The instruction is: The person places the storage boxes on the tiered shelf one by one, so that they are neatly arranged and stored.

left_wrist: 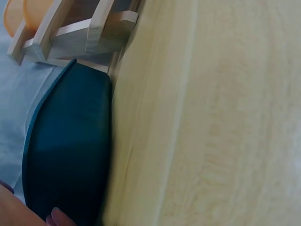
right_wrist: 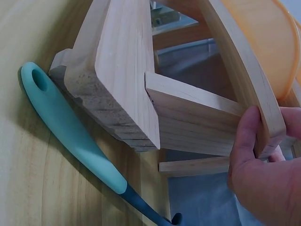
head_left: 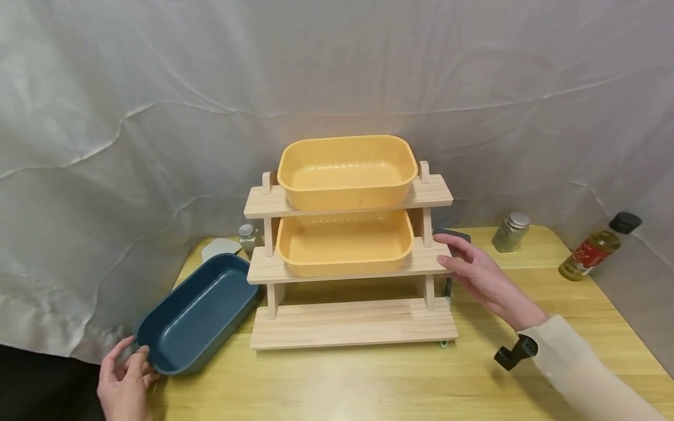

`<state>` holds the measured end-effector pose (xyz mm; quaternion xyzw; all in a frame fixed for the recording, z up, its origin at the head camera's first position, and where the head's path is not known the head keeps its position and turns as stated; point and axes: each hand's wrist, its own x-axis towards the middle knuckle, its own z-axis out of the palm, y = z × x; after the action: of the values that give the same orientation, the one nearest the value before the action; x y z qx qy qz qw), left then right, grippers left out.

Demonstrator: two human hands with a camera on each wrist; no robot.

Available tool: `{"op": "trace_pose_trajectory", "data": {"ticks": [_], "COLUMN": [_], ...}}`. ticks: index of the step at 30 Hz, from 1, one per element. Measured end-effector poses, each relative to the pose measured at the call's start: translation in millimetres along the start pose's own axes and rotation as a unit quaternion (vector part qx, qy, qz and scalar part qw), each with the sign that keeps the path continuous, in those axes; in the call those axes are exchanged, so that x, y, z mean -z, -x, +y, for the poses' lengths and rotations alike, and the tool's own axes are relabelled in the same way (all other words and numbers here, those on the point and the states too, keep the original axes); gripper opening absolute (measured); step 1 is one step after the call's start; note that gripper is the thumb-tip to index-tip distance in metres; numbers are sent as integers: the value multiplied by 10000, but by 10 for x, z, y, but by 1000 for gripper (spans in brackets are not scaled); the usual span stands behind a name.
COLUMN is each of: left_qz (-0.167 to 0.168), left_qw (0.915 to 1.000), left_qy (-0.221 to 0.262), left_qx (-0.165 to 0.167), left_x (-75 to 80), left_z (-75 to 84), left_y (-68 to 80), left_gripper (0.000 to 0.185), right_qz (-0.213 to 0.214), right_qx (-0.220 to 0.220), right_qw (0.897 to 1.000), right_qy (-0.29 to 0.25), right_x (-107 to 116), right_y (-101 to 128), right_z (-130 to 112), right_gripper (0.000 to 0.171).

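Observation:
A three-tier wooden shelf rack stands mid-table. One yellow tub sits on its top tier and another yellow tub on the middle tier; the bottom tier is bare. My right hand grips the right end of the middle tier, thumb and fingers on either side of the board. To the rack's left, a dark blue tub lies at a slant, its far end close by the rack. At its near left corner my left hand holds the rim, thumb on top; in the left wrist view only fingertips show.
A utensil with a teal handle lies beside the rack's right side. Farther right stand a metal-lidded glass jar and a black-capped oil bottle. Behind the blue tub are a white flat piece and a small jar. Grey cloth surrounds the table.

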<state>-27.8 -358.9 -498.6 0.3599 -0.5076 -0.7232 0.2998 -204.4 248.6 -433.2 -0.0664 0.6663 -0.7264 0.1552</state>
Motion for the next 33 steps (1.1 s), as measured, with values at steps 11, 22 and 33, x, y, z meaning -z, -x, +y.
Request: {"op": "trace_pose_trajectory", "data": {"ticks": [11,22,33], "left_qz": [-115,-126,-155], "left_qw": [9981,9978,9923], "left_qy": [-492,156,1188], "left_qx": [346,630,319], "left_x": [-24,18,12], "left_z": [-85,-52,-79], "left_y": [-18,-55,-70], "left_gripper": [43,47,51], "right_qz": [1,21,7], "right_qx": [47,20,34], "right_qw": [10000,9998,10000], "right_qy": [62,192,16], "right_x": [38,27,14], "right_y": [41,33,6], "right_z": [-14,5,-1], "right_gripper": [55,58,57]}}
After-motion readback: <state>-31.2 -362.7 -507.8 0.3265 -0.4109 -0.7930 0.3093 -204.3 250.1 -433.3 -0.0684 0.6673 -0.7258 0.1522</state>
